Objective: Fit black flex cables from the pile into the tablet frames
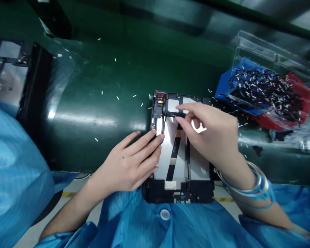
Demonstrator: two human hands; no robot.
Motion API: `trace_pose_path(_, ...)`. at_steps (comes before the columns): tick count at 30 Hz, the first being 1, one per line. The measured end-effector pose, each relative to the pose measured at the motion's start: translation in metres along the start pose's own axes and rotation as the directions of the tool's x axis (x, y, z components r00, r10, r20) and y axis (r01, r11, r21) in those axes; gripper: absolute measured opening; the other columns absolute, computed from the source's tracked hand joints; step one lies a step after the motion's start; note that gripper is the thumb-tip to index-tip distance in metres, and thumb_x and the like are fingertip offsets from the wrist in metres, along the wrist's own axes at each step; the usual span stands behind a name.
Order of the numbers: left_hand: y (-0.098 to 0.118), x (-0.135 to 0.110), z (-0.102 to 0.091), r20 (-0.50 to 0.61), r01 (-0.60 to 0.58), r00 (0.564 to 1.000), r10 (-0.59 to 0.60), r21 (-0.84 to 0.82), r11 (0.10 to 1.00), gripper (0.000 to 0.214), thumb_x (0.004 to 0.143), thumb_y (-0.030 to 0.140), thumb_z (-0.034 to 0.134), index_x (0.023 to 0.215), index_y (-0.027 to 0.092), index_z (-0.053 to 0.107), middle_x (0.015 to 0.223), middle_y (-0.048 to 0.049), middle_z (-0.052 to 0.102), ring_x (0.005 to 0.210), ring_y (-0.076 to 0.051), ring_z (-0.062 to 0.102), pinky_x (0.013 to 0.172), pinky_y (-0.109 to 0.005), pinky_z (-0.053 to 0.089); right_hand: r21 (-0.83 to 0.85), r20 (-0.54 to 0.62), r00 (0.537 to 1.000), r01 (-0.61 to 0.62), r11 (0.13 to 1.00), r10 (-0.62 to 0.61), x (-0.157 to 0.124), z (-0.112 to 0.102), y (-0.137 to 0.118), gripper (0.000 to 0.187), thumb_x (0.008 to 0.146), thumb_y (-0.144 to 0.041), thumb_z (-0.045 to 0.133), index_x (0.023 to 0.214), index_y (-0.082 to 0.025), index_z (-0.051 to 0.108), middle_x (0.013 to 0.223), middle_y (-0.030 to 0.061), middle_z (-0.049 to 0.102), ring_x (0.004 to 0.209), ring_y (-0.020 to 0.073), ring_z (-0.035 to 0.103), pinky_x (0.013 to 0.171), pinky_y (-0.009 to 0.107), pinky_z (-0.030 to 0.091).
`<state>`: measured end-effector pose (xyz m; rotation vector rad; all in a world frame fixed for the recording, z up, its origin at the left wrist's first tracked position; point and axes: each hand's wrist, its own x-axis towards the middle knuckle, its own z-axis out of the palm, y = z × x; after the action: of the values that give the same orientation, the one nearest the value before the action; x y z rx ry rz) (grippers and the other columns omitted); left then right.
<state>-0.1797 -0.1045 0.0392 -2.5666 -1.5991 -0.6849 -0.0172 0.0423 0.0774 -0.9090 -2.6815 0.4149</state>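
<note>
An opened tablet body (179, 193) lies on the green belt (105, 103) at its near edge, its silver inner plate and black flex ribbon (174, 155) showing. My left hand (130, 162) rests flat on its left side, fingers stretched out along the frame. My right hand (209, 132) hovers over the upper middle, thumb and forefinger pinched at a thin black cable (170, 116) near the top. A silver bracelet (255, 182) circles the right wrist.
Blue and red bins (224, 91) at the right hold a heap of small black cables under a clear plastic tray (268, 51). Another device frame (10, 55) sits at the far left. Tiny white scraps dot the belt. Blue smock fills the foreground.
</note>
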Motion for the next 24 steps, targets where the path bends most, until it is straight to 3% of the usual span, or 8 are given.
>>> trace_pose_path(3, 0.001, 0.0, 0.0, -0.015, 0.008, 1.0, -0.008, -0.027, 1.0, 0.032, 0.095, 0.026, 0.042, 0.111, 0.009, 0.064, 0.13, -0.014, 0.061, 0.122, -0.03, 0.055, 0.097, -0.044, 0.045, -0.163, 0.053, 0.954, 0.3, 0.94, -0.296, -0.013, -0.003, 0.008, 0.027, 0.093, -0.019, 0.045, 0.105, -0.021, 0.069, 0.071, 0.0041, 0.064, 0.068, 0.0153, 0.052, 0.056, 0.028, 0.033)
trace_pose_path(6, 0.003, -0.001, 0.001, -0.011, 0.035, 0.999, -0.035, -0.044, 0.998, 0.032, 0.095, 0.025, 0.042, 0.112, 0.009, 0.064, 0.13, -0.0142, 0.06, 0.123, -0.03, 0.054, 0.097, -0.044, 0.045, -0.22, 0.12, 0.891, 0.454, 0.863, -0.438, -0.019, 0.0, 0.012, 0.034, 0.093, -0.013, 0.04, 0.111, -0.021, 0.068, 0.071, 0.004, 0.062, 0.067, 0.015, 0.049, 0.053, 0.027, 0.03)
trace_pose_path(12, 0.002, 0.001, -0.002, 0.018, 0.071, 0.997, -0.069, -0.089, 0.994, 0.032, 0.094, 0.023, 0.044, 0.116, 0.009, 0.062, 0.132, -0.0135, 0.059, 0.126, -0.03, 0.051, 0.099, -0.045, 0.045, -0.322, 0.104, 0.915, 0.402, 0.857, -0.39, -0.013, 0.009, 0.01, 0.037, 0.091, -0.01, 0.041, 0.116, -0.019, 0.066, 0.072, 0.0044, 0.061, 0.069, 0.0148, 0.05, 0.054, 0.028, 0.031)
trace_pose_path(16, 0.012, -0.009, -0.01, -0.02, 0.226, 0.969, -0.245, -0.316, 0.921, 0.041, 0.092, 0.024, 0.048, 0.133, 0.021, 0.051, 0.143, -0.009, 0.049, 0.134, -0.03, 0.043, 0.106, -0.048, 0.04, -0.244, -0.168, 0.915, 0.322, 0.915, -0.367, -0.028, -0.001, 0.016, 0.043, 0.09, -0.009, 0.042, 0.128, -0.022, 0.057, 0.078, 0.0028, 0.064, 0.071, 0.0144, 0.054, 0.06, 0.027, 0.04)
trace_pose_path(18, 0.024, -0.02, -0.011, -0.073, 0.452, 0.857, -0.511, -0.369, 0.812, 0.039, 0.092, 0.026, 0.05, 0.13, 0.028, 0.053, 0.134, -0.0056, 0.057, 0.121, -0.027, 0.055, 0.1, -0.042, 0.046, -0.226, -0.367, 0.899, 0.162, 0.96, -0.238, -0.045, -0.008, 0.023, 0.048, 0.089, -0.009, 0.046, 0.135, -0.021, 0.051, 0.08, 0.0029, 0.065, 0.069, 0.0141, 0.055, 0.063, 0.028, 0.043)
trace_pose_path(20, 0.037, -0.031, -0.008, 0.027, 0.711, 0.648, -0.761, -0.38, 0.592, 0.027, 0.092, 0.032, 0.051, 0.118, 0.028, 0.06, 0.102, -0.0021, 0.069, 0.088, -0.021, 0.067, 0.077, -0.031, 0.053, -0.235, -0.456, 0.888, -0.051, 0.971, -0.064, -0.065, -0.01, 0.03, 0.049, 0.089, -0.012, 0.05, 0.137, -0.017, 0.048, 0.074, 0.0019, 0.064, 0.059, 0.0128, 0.052, 0.059, 0.027, 0.042)
trace_pose_path(22, 0.05, -0.038, -0.004, 0.28, 0.826, 0.511, -0.813, -0.421, 0.375, 0.026, 0.091, 0.043, 0.052, 0.107, 0.026, 0.063, 0.079, 0.0, 0.068, 0.065, -0.019, 0.064, 0.057, -0.026, 0.051, -0.222, -0.386, 0.92, -0.159, 0.962, 0.063, -0.08, -0.007, 0.035, 0.045, 0.091, -0.021, 0.052, 0.136, -0.015, 0.05, 0.063, -0.0015, 0.061, 0.05, 0.011, 0.048, 0.051, 0.026, 0.038)
trace_pose_path(24, 0.061, -0.037, -0.001, 0.452, 0.847, 0.454, -0.768, -0.486, 0.215, 0.033, 0.085, 0.053, 0.056, 0.104, 0.026, 0.061, 0.078, -0.0006, 0.07, 0.064, -0.02, 0.064, 0.054, -0.026, 0.051, -0.145, -0.288, 0.95, -0.165, 0.976, 0.118, -0.089, 0.001, 0.035, 0.043, 0.093, -0.027, 0.049, 0.133, -0.013, 0.053, 0.057, -0.0033, 0.059, 0.047, 0.0101, 0.047, 0.048, 0.025, 0.037)
